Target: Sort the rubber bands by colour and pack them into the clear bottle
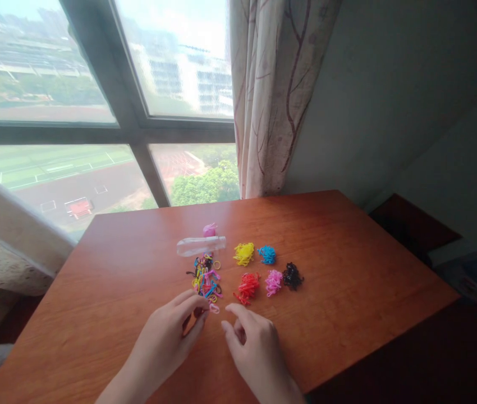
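A mixed heap of small coloured rubber bands lies on the wooden table. My left hand rests at its near edge, fingers curled and pinching at bands there. My right hand hovers just right of it, fingers loosely bent, holding nothing I can see. Sorted piles lie to the right: yellow, blue, red, pink and black.
A clear plastic bottle lies on its side behind the mixed heap, with a pink cap beside it. A window and a patterned curtain stand behind the table. A dark low surface sits to the right.
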Motion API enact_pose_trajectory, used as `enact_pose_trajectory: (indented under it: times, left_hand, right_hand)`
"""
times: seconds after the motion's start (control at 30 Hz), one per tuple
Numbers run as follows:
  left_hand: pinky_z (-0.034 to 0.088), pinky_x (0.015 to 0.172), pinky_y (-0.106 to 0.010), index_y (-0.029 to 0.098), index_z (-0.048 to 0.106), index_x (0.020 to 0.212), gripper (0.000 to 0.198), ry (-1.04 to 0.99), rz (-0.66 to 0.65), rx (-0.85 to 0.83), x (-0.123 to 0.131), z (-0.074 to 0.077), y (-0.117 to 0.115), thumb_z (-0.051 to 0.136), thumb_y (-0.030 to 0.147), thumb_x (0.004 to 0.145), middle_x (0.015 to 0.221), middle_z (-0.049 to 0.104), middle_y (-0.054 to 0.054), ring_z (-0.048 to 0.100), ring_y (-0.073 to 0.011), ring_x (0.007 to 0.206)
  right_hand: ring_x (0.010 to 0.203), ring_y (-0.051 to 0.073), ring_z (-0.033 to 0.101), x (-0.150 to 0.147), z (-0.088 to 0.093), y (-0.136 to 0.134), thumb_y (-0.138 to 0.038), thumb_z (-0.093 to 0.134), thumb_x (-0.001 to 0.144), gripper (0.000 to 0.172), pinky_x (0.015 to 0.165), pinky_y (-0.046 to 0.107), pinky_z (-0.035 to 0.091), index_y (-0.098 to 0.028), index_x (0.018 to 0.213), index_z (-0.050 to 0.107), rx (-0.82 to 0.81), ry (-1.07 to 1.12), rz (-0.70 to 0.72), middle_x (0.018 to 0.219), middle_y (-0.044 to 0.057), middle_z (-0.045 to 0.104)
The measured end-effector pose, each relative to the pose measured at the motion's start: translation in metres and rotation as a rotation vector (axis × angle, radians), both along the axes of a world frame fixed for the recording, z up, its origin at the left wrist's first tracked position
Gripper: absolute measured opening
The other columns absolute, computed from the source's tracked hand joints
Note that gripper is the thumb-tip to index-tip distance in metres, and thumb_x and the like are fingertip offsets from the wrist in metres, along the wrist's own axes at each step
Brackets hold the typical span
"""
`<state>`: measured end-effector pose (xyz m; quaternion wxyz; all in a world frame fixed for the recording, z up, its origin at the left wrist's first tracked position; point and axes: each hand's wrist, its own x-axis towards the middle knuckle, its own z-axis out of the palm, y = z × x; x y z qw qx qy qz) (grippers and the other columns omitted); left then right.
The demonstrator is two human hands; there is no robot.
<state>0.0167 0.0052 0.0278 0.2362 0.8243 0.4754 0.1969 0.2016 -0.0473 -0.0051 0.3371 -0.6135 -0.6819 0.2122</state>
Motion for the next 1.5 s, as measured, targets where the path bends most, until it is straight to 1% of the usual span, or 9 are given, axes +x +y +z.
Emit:
enact_pose_trajectory:
  times: [0.2, 0.4, 0.57, 0.7, 0.83, 1.13, 1.23, 1.37, 1.5]
  left_hand:
    - [0.044, 0.06, -0.017, 0.022, 0.062, 0.086, 0.02, 0.023, -0.046, -0.042, 0.007, -0.001, -0.002, 0.044, 0.019, 0.092, 0.082, 0.064, 0.0, 0.059, -0.0112, 0.067]
    - [0.042, 0.056, -0.017, 0.022, 0.063, 0.084, 0.02, -0.003, -0.065, -0.046, 0.016, 0.006, 0.006, 0.044, 0.016, 0.089, 0.081, 0.065, -0.001, 0.058, -0.0112, 0.066]
    - [0.042, 0.056, -0.019, 0.021, 0.065, 0.083, 0.022, -0.017, -0.061, -0.02, 0.029, 0.009, 0.016, 0.044, 0.016, 0.088, 0.08, 0.066, -0.002, 0.057, -0.0117, 0.063]
    - [0.043, 0.059, -0.02, 0.021, 0.064, 0.082, 0.02, 0.001, -0.055, -0.005, 0.038, 0.006, 0.023, 0.044, 0.016, 0.087, 0.08, 0.065, -0.002, 0.057, -0.0125, 0.065]
    - [0.045, 0.063, -0.022, 0.021, 0.064, 0.083, 0.02, 0.022, -0.094, 0.01, 0.05, 0.006, 0.03, 0.046, 0.015, 0.085, 0.081, 0.065, -0.002, 0.059, -0.0139, 0.07]
    - [0.044, 0.061, -0.023, 0.022, 0.066, 0.087, 0.019, 0.11, -0.14, 0.073, 0.076, 0.007, 0.046, 0.048, 0.017, 0.087, 0.086, 0.065, -0.003, 0.061, -0.0137, 0.068]
    - [0.044, 0.061, -0.022, 0.022, 0.067, 0.092, 0.019, 0.102, -0.125, 0.076, 0.071, 0.006, 0.045, 0.048, 0.019, 0.088, 0.089, 0.067, -0.003, 0.061, -0.0132, 0.069]
    - [0.045, 0.059, -0.022, 0.022, 0.065, 0.092, 0.021, 0.084, -0.082, 0.069, 0.051, 0.007, 0.04, 0.044, 0.022, 0.091, 0.089, 0.067, -0.003, 0.061, -0.0122, 0.065]
    - [0.048, 0.07, -0.023, 0.023, 0.065, 0.094, 0.022, 0.061, -0.044, 0.066, 0.027, 0.004, 0.029, 0.043, 0.024, 0.093, 0.093, 0.069, -0.003, 0.066, -0.0153, 0.079]
  right_hand:
    - [0.066, 0.014, 0.065, -0.003, 0.002, 0.004, -0.019, 0.05, 0.091, 0.016, 0.063, 0.021, 0.04, -0.022, 0.09, 0.065, 0.028, 0.099, -0.003, 0.076, 0.0, 0.07]
    - [0.057, 0.013, 0.058, 0.013, 0.003, -0.002, -0.021, 0.047, 0.092, 0.02, 0.057, 0.021, 0.036, -0.021, 0.079, 0.062, 0.022, 0.084, -0.084, 0.064, -0.001, 0.062]
    - [0.055, 0.013, 0.058, 0.024, 0.0, -0.003, -0.021, 0.049, 0.092, 0.019, 0.056, 0.023, 0.034, -0.022, 0.079, 0.062, 0.048, -0.042, -0.136, 0.063, -0.002, 0.062]
    - [0.055, 0.014, 0.06, 0.022, -0.001, 0.001, -0.022, 0.051, 0.092, 0.013, 0.056, 0.024, 0.033, -0.022, 0.087, 0.063, 0.079, -0.153, -0.199, 0.063, -0.001, 0.063]
    - [0.057, 0.015, 0.063, 0.017, -0.001, 0.004, -0.019, 0.055, 0.09, 0.008, 0.055, 0.024, 0.031, -0.022, 0.087, 0.062, 0.071, -0.209, -0.224, 0.063, -0.002, 0.065]
    - [0.059, 0.015, 0.064, 0.012, -0.009, 0.008, -0.015, 0.047, 0.093, 0.02, 0.055, 0.025, 0.029, -0.022, 0.079, 0.059, 0.102, -0.23, -0.219, 0.065, 0.0, 0.067]
    - [0.055, 0.013, 0.061, 0.016, -0.007, 0.006, -0.021, 0.045, 0.095, 0.022, 0.054, 0.024, 0.029, -0.022, 0.078, 0.059, 0.118, -0.165, -0.197, 0.062, 0.0, 0.065]
    - [0.049, 0.012, 0.055, 0.027, -0.004, 0.001, -0.027, 0.048, 0.095, 0.022, 0.052, 0.023, 0.031, -0.022, 0.079, 0.062, 0.073, -0.046, -0.179, 0.056, -0.003, 0.059]
    - [0.047, 0.012, 0.052, 0.049, -0.003, 0.001, -0.033, 0.05, 0.095, 0.023, 0.051, 0.022, 0.033, -0.021, 0.079, 0.063, 0.044, 0.021, -0.241, 0.053, -0.004, 0.054]
